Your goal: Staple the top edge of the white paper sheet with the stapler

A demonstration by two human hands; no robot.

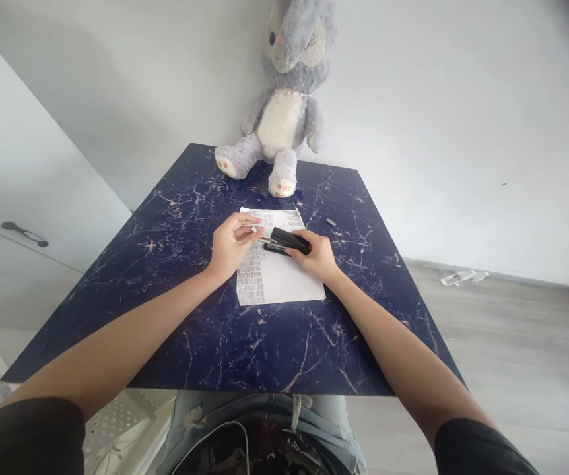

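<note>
A black stapler (289, 240) is gripped in my right hand (318, 254), with its front end pointing left and its jaws apart. Metal shows between the upper and lower parts. Close to that front end, my left hand (232, 245) pinches a small silvery strip (255, 229) between thumb and fingers; it looks like staples, but it is too small to be sure. Both hands are over a printed sheet of paper (289, 280), which lies on the table and is partly covered by them. A short grey strip (331, 222) rests on the tabletop right of the paper.
The dark blue marble-patterned table (175, 316) carries a large grey plush toy (282, 122) at its far edge, against the wall. White drawers (27, 198) stand to the left. On the floor at right lies a clear plastic item (464, 278).
</note>
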